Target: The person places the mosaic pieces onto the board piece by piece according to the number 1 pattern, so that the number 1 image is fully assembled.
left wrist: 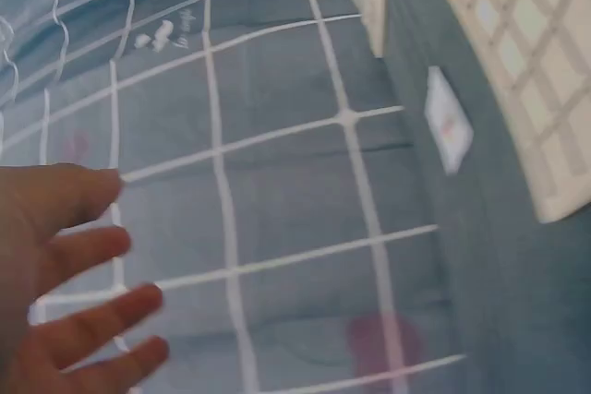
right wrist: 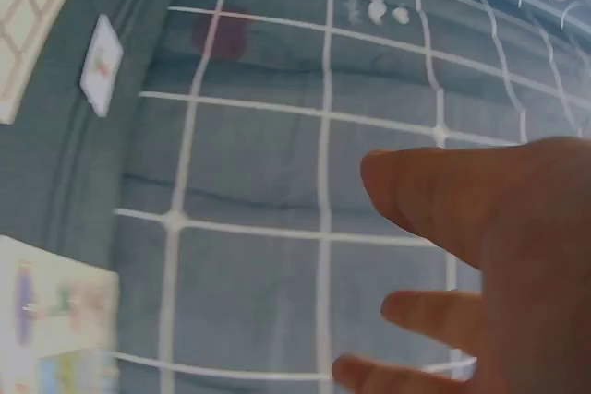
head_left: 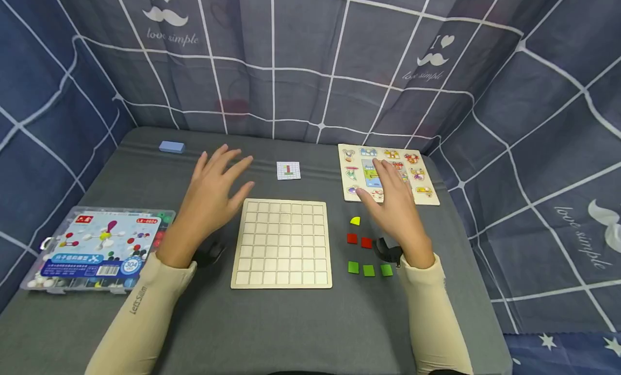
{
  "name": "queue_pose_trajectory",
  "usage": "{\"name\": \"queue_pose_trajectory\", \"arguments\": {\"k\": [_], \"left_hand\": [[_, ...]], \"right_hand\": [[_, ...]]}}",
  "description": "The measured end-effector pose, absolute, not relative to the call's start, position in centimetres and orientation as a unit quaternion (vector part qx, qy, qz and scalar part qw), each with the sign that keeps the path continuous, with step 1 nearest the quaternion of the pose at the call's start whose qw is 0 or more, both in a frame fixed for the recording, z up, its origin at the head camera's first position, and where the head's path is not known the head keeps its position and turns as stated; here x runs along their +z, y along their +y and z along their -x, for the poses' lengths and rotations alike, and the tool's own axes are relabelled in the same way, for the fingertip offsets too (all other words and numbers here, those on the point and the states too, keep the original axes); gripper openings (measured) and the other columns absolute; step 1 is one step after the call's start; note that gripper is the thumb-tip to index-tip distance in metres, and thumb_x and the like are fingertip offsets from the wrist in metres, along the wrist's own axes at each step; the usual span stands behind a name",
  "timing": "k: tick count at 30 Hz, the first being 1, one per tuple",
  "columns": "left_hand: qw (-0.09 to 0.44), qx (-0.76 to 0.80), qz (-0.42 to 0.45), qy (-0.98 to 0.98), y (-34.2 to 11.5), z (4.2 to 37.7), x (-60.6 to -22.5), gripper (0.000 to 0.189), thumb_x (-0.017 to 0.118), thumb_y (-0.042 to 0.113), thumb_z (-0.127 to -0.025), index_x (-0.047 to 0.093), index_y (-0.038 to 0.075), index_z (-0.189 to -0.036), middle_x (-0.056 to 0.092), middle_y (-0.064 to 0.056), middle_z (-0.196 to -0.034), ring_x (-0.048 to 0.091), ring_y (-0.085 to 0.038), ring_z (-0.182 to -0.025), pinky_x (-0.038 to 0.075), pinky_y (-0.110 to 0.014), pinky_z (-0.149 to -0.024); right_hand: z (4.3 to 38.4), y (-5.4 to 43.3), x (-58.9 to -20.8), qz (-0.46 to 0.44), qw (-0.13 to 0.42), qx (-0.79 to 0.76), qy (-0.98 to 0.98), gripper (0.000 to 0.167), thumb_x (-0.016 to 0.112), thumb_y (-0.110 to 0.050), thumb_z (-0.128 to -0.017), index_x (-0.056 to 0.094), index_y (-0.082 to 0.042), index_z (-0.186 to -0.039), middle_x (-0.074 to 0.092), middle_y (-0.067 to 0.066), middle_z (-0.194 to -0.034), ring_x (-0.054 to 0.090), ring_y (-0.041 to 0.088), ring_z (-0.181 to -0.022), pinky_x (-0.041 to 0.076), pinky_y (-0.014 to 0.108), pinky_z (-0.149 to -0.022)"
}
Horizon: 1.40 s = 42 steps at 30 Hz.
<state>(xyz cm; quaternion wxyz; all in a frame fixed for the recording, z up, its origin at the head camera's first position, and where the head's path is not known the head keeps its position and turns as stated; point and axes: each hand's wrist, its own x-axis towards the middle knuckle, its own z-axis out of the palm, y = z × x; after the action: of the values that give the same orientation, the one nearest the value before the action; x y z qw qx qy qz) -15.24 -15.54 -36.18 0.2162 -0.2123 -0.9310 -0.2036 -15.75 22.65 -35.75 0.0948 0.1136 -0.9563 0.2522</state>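
Both hands hover over the table with fingers spread and nothing in them. My left hand point(head_left: 213, 194) is up to the left of a wooden grid board point(head_left: 281, 243); its fingers point(left wrist: 92, 251) also show in the left wrist view. Over the lower part of a wooden picture puzzle board point(head_left: 351, 173) is my right hand point(head_left: 395, 205), partly covering it. Below that hand lie a yellow quarter-round piece point(head_left: 356, 221), two red squares point(head_left: 352, 238) and three green squares point(head_left: 368, 270). A small pattern card point(head_left: 288, 171) lies behind the grid board.
At the left stands a clear plastic case point(head_left: 102, 248) of molecular model parts, beside the left forearm. A blue block point(head_left: 172, 147) sits at the back left. Checked curtain cloth point(head_left: 310, 57) encloses the table's point(head_left: 271, 332) back and sides.
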Motion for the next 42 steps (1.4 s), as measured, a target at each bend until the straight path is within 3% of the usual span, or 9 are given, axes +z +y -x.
{"name": "queue_pose_trajectory", "arguments": {"k": [5,8,11,16,21,28,35,42], "left_hand": [[0.227,-0.280,0.216,-0.907,-17.0,14.6,-39.4,0.045,0.076,0.012,-0.094,0.066,0.008,-0.137,0.060,-0.018,-0.130,0.055,-0.039,-0.122,0.040,-0.060,-0.102],[0.194,-0.313,0.202,-0.908,-17.8,14.1,-41.6,0.045,0.076,0.011,-0.094,0.066,0.010,-0.138,0.062,-0.016,-0.124,0.060,-0.036,-0.111,0.048,-0.057,-0.090],[0.153,-0.341,0.188,-0.908,-18.3,13.7,-43.7,0.045,0.076,0.011,-0.094,0.066,0.009,-0.137,0.063,-0.014,-0.118,0.062,-0.033,-0.102,0.050,-0.054,-0.084],[0.105,-0.367,0.167,-0.909,-18.6,13.1,-46.4,0.042,0.077,0.011,-0.094,0.068,0.007,-0.135,0.063,-0.010,-0.102,0.058,-0.025,-0.088,0.048,-0.046,-0.076],[0.092,-0.370,0.165,-0.909,-18.7,13.0,-48.0,0.038,0.077,0.015,-0.094,0.070,0.008,-0.131,0.054,-0.001,-0.084,0.045,-0.017,-0.071,0.038,-0.037,-0.066],[0.062,-0.376,0.160,-0.910,-19.6,13.2,-49.7,0.041,0.080,0.021,-0.092,0.072,0.011,-0.131,0.042,0.003,-0.070,0.036,-0.014,-0.063,0.031,-0.034,-0.062],[0.023,-0.373,0.148,-0.916,-19.8,13.5,-49.9,0.043,0.080,0.027,-0.092,0.072,0.017,-0.133,0.037,0.006,-0.060,0.031,-0.012,-0.055,0.032,-0.032,-0.060],[-0.017,-0.371,0.135,-0.918,-19.4,13.5,-49.9,0.041,0.079,0.028,-0.093,0.073,0.016,-0.131,0.034,0.009,-0.056,0.028,-0.009,-0.052,0.029,-0.029,-0.055]], "right_hand": [[15.5,23.9,-38.9,-0.134,0.116,0.297,-0.938,0.057,0.072,-0.031,-0.097,0.055,-0.011,-0.148,0.048,0.015,-0.153,0.044,0.036,-0.141,0.033,0.061,-0.110],[15.6,24.6,-41.0,-0.134,0.112,0.308,-0.935,0.048,0.075,-0.023,-0.096,0.064,-0.009,-0.140,0.058,0.015,-0.142,0.053,0.036,-0.131,0.040,0.058,-0.105],[15.9,25.2,-42.9,-0.126,0.097,0.312,-0.937,0.041,0.077,-0.020,-0.094,0.069,-0.008,-0.133,0.065,0.014,-0.126,0.062,0.034,-0.112,0.049,0.054,-0.093],[16.6,26.0,-45.5,-0.118,0.068,0.303,-0.943,0.034,0.079,-0.018,-0.093,0.074,-0.005,-0.123,0.066,0.008,-0.097,0.059,0.024,-0.082,0.046,0.041,-0.070],[16.8,26.7,-47.6,-0.100,0.046,0.316,-0.942,0.029,0.079,-0.021,-0.093,0.077,-0.007,-0.118,0.057,0.003,-0.083,0.050,0.019,-0.070,0.037,0.034,-0.063],[16.7,27.4,-49.4,-0.076,0.026,0.344,-0.936,0.031,0.080,-0.027,-0.092,0.077,-0.011,-0.118,0.051,0.002,-0.076,0.044,0.019,-0.065,0.035,0.034,-0.063],[17.2,27.5,-50.1,-0.052,0.016,0.370,-0.928,0.030,0.081,-0.031,-0.091,0.077,-0.015,-0.117,0.041,-0.002,-0.065,0.035,0.015,-0.056,0.031,0.031,-0.058],[17.2,27.4,-50.3,-0.050,0.015,0.360,-0.932,0.031,0.082,-0.032,-0.090,0.078,-0.015,-0.116,0.040,-0.004,-0.064,0.036,0.013,-0.055,0.030,0.030,-0.055]]}}
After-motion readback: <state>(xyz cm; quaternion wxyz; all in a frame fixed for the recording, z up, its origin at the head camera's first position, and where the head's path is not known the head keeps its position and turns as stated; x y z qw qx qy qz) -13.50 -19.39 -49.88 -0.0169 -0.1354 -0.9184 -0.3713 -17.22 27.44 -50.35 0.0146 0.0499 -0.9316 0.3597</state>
